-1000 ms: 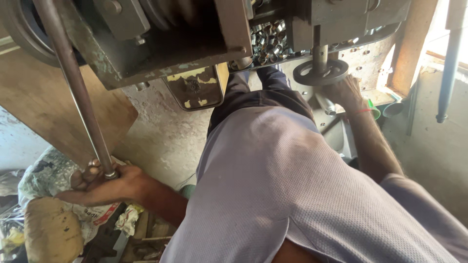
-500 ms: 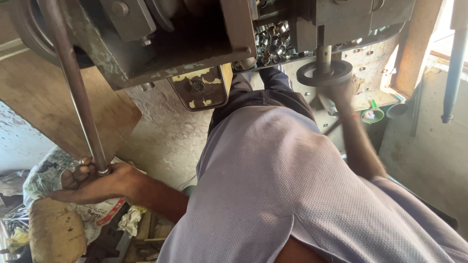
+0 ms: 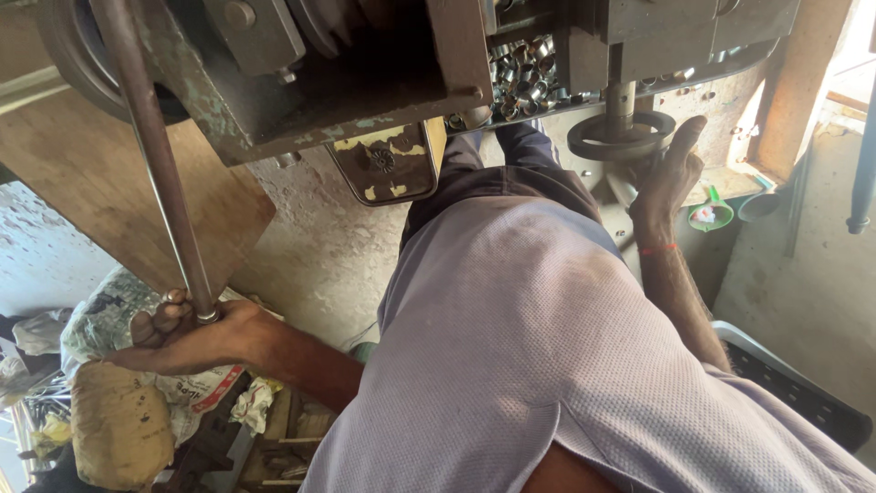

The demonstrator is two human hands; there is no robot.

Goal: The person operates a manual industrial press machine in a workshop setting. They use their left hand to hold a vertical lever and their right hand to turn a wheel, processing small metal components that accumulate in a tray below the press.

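Head view: press machine [image 3: 301, 82] is seen from above the person's light shirt [image 3: 547, 365]. Left hand [image 3: 196, 330] is clamped around the lower end of the long steel lever [image 3: 155, 155]; right hand [image 3: 671, 173] is held with fingers spread apart against the dark round die plate [image 3: 620, 137]. Stamped shiny metal rings [image 3: 520, 78] are heaped in a tray behind, so some pieces are judged done and work in progress. Yellowed rectangular plate [image 3: 388, 164] is fixed under the frame; printed white sack [image 3: 119, 315] with a red stripe is lying at lower left; green funnel [image 3: 712, 215] is set at right.
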